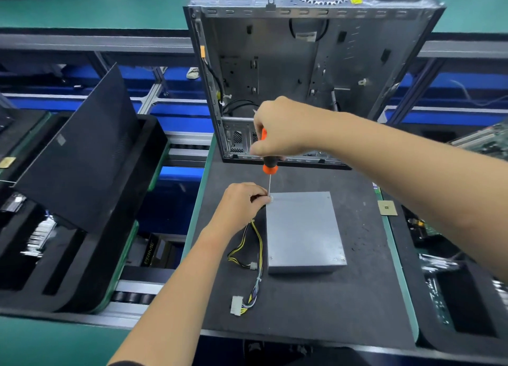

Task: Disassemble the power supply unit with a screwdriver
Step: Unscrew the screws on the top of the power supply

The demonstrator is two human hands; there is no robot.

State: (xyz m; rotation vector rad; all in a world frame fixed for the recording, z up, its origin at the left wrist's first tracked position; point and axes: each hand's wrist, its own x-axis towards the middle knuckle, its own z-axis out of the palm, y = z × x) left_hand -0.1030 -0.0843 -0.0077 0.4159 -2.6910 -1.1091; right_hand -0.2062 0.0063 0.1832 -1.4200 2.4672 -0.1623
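Head-camera view: cables [254, 258] trail beside the closed power supply unit [303, 229] on the mat [357, 297]; left hand [242, 204] pinches at its far-left corner, right hand [280, 129] grips the screwdriver [268, 162] upright there. Cover on, near-corner screws in; disassembly looks barely begun. An emptied computer case [302, 71] stands beyond.

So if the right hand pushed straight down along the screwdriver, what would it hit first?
Most likely the power supply: the right hand aims the screwdriver at its far left corner, where the left hand pinches.
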